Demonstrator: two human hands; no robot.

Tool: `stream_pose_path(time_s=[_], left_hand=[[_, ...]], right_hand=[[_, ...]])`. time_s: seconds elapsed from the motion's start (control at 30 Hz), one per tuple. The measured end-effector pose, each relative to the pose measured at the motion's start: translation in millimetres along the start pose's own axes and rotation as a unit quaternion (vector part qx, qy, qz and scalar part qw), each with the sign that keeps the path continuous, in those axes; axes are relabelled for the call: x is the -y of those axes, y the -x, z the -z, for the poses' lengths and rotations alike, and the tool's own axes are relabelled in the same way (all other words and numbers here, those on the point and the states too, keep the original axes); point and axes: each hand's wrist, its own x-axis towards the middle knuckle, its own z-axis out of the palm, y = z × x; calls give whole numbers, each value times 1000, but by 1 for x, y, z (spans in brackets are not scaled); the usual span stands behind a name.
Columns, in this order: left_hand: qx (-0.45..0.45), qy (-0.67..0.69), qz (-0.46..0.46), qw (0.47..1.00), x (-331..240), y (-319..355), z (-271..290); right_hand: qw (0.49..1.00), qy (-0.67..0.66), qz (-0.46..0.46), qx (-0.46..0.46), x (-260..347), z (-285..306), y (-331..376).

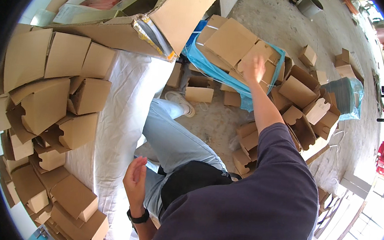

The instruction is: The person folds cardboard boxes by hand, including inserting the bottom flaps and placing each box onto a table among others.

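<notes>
My right arm reaches forward over a stack of flat cardboard pieces wrapped partly in blue plastic. On or just above the stack's right part is my right hand; motion blurs its fingers, and whether it grips a piece cannot be told. My left hand, with a black band on the wrist, is held up beside my thigh, fingers loosely bent and nothing seen in them. Near it runs a table edge draped in white cloth.
Folded brown boxes are piled along the left. A large open carton stands at the far left. More small boxes heap up right of the stack, beside another blue plastic bundle. A grey bucket stands on the concrete floor.
</notes>
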Motion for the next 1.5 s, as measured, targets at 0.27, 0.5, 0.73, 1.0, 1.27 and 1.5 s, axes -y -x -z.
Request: stream_pose_path(time_s=[0.27,0.5,0.73,1.0,1.27,1.5], left_hand=[[34,-27,-4,999,-7,-2,-6],[62,-23,-25,998,10,-5,3],[61,-1,-40,997,17,-7,15],[35,17,-55,998,27,-1,20],[33,20,-64,997,21,4,19],[-4,46,-71,996,29,11,29]], right_hand=[[979,15,70,192,26,4,3],[994,-42,80,62,-28,71,100],[973,134,-21,-185,-134,173,171],[946,142,-229,-181,-210,211,161],[941,142,-301,58,-180,153,165],[900,82,-332,-271,-117,190,163]])
